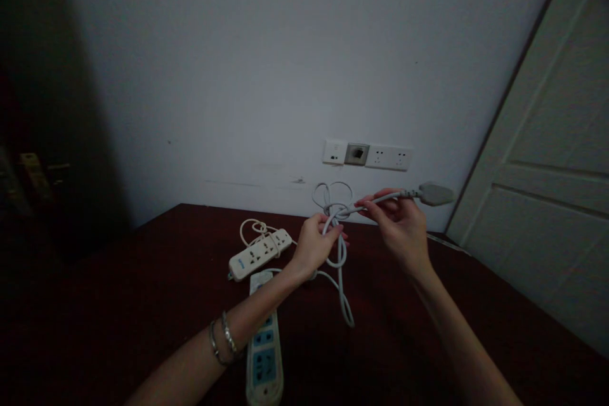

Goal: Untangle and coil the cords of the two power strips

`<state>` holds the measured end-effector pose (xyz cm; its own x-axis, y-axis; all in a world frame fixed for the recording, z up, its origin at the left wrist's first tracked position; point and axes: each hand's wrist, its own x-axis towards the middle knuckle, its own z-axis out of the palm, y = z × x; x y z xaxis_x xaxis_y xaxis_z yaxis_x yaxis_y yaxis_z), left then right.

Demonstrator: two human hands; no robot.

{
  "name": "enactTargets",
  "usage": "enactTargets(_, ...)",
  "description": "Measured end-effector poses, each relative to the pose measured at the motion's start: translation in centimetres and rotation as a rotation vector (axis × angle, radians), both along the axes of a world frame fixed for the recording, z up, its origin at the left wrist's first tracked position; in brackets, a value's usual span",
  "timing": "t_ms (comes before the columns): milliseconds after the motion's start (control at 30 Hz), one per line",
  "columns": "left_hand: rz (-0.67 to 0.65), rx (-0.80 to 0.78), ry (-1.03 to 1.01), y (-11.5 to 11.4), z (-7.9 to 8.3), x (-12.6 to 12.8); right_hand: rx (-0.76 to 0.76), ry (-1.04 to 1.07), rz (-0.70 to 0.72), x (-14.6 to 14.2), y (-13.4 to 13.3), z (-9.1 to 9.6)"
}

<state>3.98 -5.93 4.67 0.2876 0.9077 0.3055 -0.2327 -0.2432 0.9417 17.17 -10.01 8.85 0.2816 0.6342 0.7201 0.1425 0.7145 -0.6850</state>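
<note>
A light grey power cord (343,304) is bunched into loops and a knot between my two hands, above the dark red table. My left hand (314,244) pinches the loops just below the knot. Right of the knot, my right hand (402,225) grips the straight stretch of cord between thumb and fingers. That end carries a grey plug (435,194), which sticks out beyond my right hand. Under my left forearm lies a power strip with blue sockets (264,365), partly hidden by the arm. The cord hangs down near it in a long loop.
A smaller white power strip (259,254) with its own coiled cord lies on the dark red table (190,304). Wall sockets (387,157) sit just above the table's back edge. A pale panelled door (547,203) stands at the right, and a dark door with a brass handle (38,174) at the left.
</note>
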Motion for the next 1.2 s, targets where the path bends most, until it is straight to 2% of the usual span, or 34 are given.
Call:
enactTargets(200, 0.149, 0.200, 0.139, -0.2, -0.1, -0.2, 0.034, -0.078, -0.048, -0.5, 0.2, -0.5)
enactTargets(400, 0.210, 0.303, 0.226, -0.6, -0.1, -0.4, 0.017, -0.189, -0.148, -0.2, 0.8, -1.1)
enactTargets(567, 0.254, 0.377, 0.277, -1.0, -0.4, -0.2, -0.031, -0.257, -0.081, -0.6, 1.2, -1.7)
enactTargets(667, 0.178, 0.292, 0.219, -0.9, -0.5, 0.1, -0.072, -0.227, -0.017, -0.9, 1.5, -2.1)
enactTargets(867, -0.078, -0.074, 0.029, -0.6, -0.4, 0.4, -0.112, -0.081, -0.007, -0.5, 2.1, -2.2)
enactTargets(1033, -0.146, -0.227, -0.018, -1.0, -0.3, 0.5, -0.224, 0.052, 0.114, 0.2, 2.1, -1.4)
enactTargets(1200, -0.131, -0.254, -0.063, -0.6, -0.6, 0.4, -0.256, 0.225, 0.191, -0.1, 1.7, -0.8)
